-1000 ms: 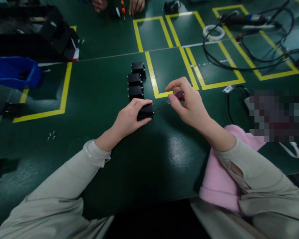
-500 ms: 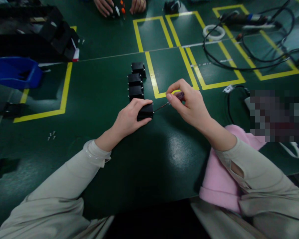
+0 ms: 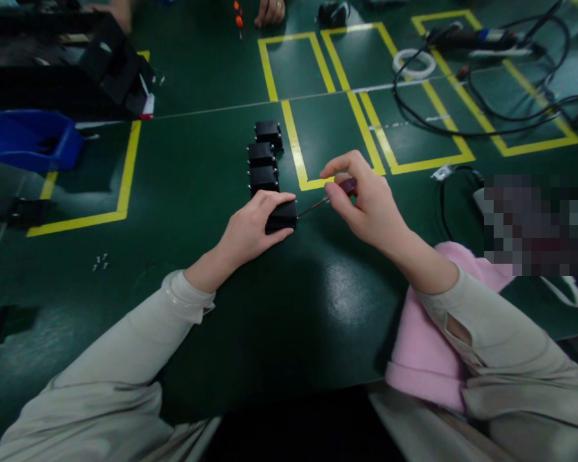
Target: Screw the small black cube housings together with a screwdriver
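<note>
screwdriver (image 3: 349, 186) tip at a held black block (image 3: 284, 210)
the block sits at the near end of the block row (image 3: 261, 153), left hand (image 3: 252, 224) half-curled around it; right hand (image 3: 367, 200) pinches the screwdriver, fingers bent. best to brace the block and keep the shaft steady.

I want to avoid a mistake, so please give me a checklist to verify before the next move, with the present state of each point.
1. Left hand holds the nearest black block: ok.
2. Right hand grips the screwdriver: ok.
3. Screwdriver points at the block's right end: ok.
4. Its tip is properly seated: cannot tell, too small.
5. Loose screws lie apart from both hands: ok.
6. Pink cloth is away from the screwdriver: ok.
</note>
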### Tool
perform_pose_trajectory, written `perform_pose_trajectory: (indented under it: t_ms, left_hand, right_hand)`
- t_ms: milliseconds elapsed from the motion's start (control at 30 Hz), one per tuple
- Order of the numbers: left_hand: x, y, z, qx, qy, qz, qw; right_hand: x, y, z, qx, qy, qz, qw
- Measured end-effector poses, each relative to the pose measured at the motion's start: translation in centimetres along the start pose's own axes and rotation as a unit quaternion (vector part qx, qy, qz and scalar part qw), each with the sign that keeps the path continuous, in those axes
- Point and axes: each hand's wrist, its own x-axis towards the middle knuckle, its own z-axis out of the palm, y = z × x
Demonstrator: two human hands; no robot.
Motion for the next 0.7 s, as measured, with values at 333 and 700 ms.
perform_pose_trajectory:
  t_ms: [333,700]
  left_hand:
    - [-0.06,-0.16,0.04,0.003,-0.001,0.002,1.000]
    - [-0.02,-0.07,-0.02,0.005,-0.001,0.000,1.000]
  right_hand:
    - [0.06,0.05,-0.03,-0.004,-0.002,0.001,1.000]
    - [0.04,-0.08,-0.03,-0.005,0.001,-0.006,1.000]
